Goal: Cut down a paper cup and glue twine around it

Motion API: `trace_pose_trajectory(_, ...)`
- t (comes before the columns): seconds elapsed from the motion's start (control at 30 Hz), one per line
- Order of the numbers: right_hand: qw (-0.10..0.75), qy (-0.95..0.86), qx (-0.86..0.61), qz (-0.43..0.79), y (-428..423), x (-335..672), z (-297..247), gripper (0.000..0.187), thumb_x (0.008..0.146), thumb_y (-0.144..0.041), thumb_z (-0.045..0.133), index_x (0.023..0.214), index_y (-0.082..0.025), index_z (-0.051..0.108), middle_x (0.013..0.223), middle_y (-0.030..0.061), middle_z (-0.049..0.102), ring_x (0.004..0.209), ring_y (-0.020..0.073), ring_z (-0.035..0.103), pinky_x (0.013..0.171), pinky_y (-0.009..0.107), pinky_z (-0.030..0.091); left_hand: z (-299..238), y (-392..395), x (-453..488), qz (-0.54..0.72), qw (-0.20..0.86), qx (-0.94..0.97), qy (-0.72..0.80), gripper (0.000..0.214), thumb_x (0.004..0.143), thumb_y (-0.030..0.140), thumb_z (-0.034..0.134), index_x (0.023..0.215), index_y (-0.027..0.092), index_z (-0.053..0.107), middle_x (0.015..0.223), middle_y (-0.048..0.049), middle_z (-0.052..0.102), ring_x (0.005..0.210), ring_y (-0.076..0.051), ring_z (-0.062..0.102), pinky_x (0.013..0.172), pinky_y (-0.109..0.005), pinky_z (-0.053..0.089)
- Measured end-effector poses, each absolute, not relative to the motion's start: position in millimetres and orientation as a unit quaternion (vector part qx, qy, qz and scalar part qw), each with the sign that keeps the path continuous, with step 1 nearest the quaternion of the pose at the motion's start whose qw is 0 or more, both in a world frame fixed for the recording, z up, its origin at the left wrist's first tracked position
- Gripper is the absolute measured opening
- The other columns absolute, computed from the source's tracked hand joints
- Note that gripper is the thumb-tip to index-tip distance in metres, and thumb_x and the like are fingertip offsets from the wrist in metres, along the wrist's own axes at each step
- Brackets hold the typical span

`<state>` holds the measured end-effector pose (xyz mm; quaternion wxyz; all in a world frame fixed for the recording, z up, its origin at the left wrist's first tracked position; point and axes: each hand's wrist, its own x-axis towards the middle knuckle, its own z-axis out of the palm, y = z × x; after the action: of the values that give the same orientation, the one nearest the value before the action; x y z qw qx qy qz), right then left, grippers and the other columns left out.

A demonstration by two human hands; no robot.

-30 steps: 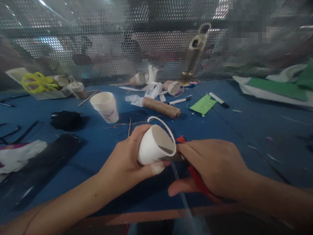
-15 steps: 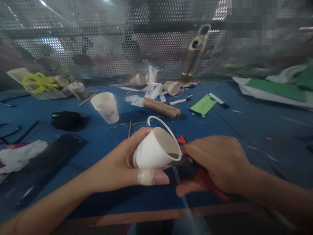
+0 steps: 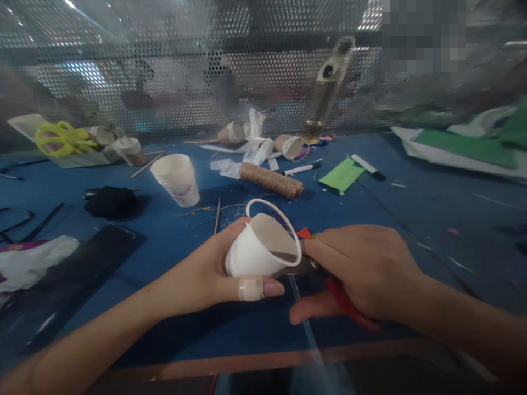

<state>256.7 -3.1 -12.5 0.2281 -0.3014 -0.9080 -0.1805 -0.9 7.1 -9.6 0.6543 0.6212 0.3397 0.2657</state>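
Note:
My left hand (image 3: 214,274) is wrapped round a white paper cup (image 3: 251,249), tilted with its mouth toward the right. A strip of tape circles the left thumb. In my right hand (image 3: 362,269) is a pair of red-handled scissors (image 3: 346,304), its blades at the cup's rim, one showing inside the cup and the other below it. A narrow curled strip of rim (image 3: 274,206) arcs above the cup, cut partly away and still joined near the blades. My right fingers partly hide the scissor handles.
Behind the cup lie a roll of twine (image 3: 272,180), a stack of paper cups (image 3: 177,178), a green paper piece (image 3: 342,174) and markers (image 3: 368,166). Yellow scissors (image 3: 66,138) rest in a box at left. A clear bottle (image 3: 325,99) stands before the perforated metal screen (image 3: 185,71).
The scissors and cup have shifted slightly left. The cut strip of rim has grown a little longer and curves higher over the cup's mouth.

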Motion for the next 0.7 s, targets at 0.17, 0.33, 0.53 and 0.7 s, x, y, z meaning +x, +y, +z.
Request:
trace_pose_trajectory(0.17,0.219,-0.907,-0.306,-0.189,-3.5,258.4,-10.7,0.069,0.094,-0.083,0.045,0.066,-0.021,0.059,0.052,-0.0029,0.055,0.047,0.0140,0.050,0.052,0.032,0.021,-3.4,4.0,1.9,0.273,0.626,0.631,0.368,0.055,0.074,0.018,0.092,0.124,0.023,0.068,0.115,-0.0031,0.079,0.102,-0.024,0.074,0.086,-0.028,0.060)
trace_pose_trajectory(0.33,0.209,-0.913,-0.312,-0.162,-4.6,256.9,-13.5,0.071,0.091,-0.086,0.047,0.070,-0.020,0.063,0.057,-0.0010,0.060,0.051,0.0156,0.054,0.054,0.033,0.027,-4.6,5.9,0.3,0.270,0.570,0.671,0.389,0.057,0.076,0.029,0.093,0.124,0.022,0.063,0.117,-0.0069,0.078,0.109,-0.031,0.075,0.090,-0.037,0.062)
trace_pose_trajectory(0.53,0.226,-0.910,-0.304,-0.170,-5.2,257.5,-17.1,0.072,0.096,-0.082,0.037,0.069,-0.020,0.061,0.054,-0.0023,0.058,0.049,0.0145,0.055,0.053,0.033,0.025,-5.7,4.5,2.1,0.269,0.552,0.688,0.387,0.054,0.082,0.037,0.089,0.126,0.023,0.059,0.112,-0.0066,0.080,0.103,-0.030,0.077,0.086,-0.036,0.062)
trace_pose_trajectory(0.7,0.226,-0.912,-0.306,-0.152,-4.5,255.4,-16.2,0.075,0.092,-0.087,0.038,0.071,-0.019,0.063,0.056,-0.0013,0.061,0.051,0.0151,0.059,0.054,0.031,0.027,-8.1,3.1,4.1,0.288,0.512,0.705,0.396,0.055,0.080,0.038,0.089,0.123,0.022,0.060,0.109,-0.0063,0.078,0.099,-0.029,0.076,0.083,-0.036,0.061)
